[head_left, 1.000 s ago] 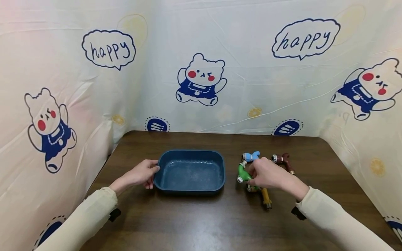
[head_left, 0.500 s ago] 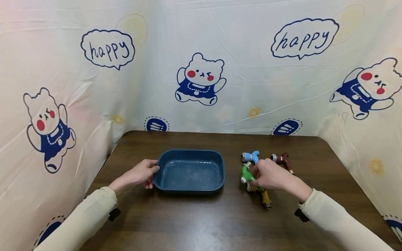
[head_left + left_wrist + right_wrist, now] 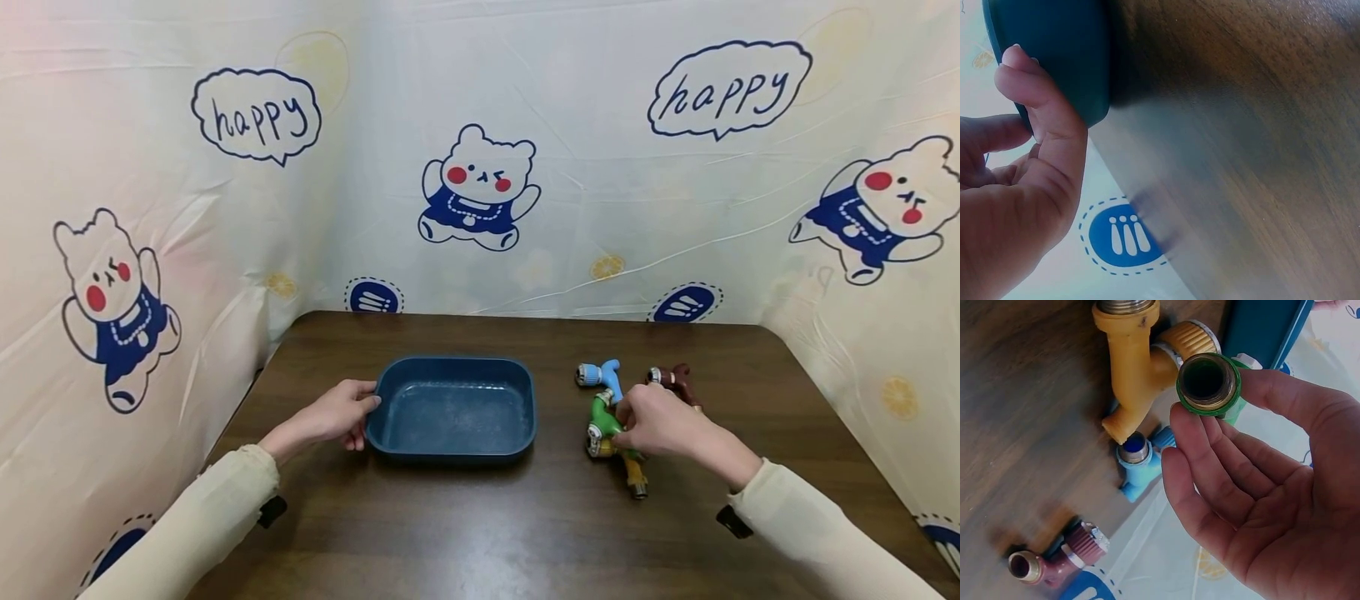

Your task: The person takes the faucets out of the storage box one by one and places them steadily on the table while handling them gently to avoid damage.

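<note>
My left hand (image 3: pixel 337 414) grips the left end of a dark blue tray (image 3: pixel 450 458), thumb at the rim and fingers against the outer wall. In the left wrist view the tray's wall (image 3: pixel 1066 62) shows between thumb and fingers. To the right of the tray, my right hand (image 3: pixel 666 423) pinches a green tap (image 3: pixel 603 418) between thumb and fingertips. The right wrist view shows the green tap's threaded end (image 3: pixel 1209 384) facing the camera. A yellow tap (image 3: pixel 636 477) lies on the table just under and in front of it, partly covered by the green tap.
Behind the right hand lie a blue tap (image 3: pixel 600 375) and a dark red tap (image 3: pixel 678 381), the latter partly hidden by the hand. All stand on a brown wooden table (image 3: pixel 465 533). A printed cloth (image 3: pixel 585 108) hangs around its back and sides.
My right hand has shifted a little to the right with the green tap, which now overlaps more of the yellow one. The left hand and the tray stay in place.
</note>
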A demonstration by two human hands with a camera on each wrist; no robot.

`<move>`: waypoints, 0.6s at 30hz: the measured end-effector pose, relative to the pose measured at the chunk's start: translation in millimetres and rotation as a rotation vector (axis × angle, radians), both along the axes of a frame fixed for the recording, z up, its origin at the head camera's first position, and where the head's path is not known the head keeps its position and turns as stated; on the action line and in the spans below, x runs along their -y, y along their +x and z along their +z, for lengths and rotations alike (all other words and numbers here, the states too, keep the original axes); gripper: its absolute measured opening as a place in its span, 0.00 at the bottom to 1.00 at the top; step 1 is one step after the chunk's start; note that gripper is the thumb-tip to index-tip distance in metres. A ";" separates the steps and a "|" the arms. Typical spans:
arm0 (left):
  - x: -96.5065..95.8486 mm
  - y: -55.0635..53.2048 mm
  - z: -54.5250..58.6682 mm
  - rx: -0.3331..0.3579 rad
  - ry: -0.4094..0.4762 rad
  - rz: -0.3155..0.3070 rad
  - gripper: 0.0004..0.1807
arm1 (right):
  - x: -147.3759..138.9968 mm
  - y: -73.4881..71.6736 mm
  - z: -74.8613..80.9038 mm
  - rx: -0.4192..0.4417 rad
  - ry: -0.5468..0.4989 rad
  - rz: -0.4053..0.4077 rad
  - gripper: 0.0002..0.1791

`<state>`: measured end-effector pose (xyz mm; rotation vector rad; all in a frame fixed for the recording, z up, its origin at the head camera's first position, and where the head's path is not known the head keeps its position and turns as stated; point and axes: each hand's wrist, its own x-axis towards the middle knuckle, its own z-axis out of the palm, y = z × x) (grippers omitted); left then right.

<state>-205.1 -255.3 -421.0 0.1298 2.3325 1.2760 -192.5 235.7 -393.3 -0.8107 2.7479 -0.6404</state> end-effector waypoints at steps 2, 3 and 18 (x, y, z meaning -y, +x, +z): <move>-0.3 -0.7 0.0 0.002 -0.003 0.001 0.29 | -2.3 0.6 -0.2 -0.002 -0.006 -0.007 0.30; -0.3 -1.0 -0.1 0.002 -0.005 0.001 0.29 | -3.3 0.9 0.0 -0.004 -0.007 -0.008 0.31; -1.6 -0.1 2.3 -0.001 -0.005 -0.004 0.29 | -13.7 7.6 -4.1 -0.046 0.019 -0.076 0.22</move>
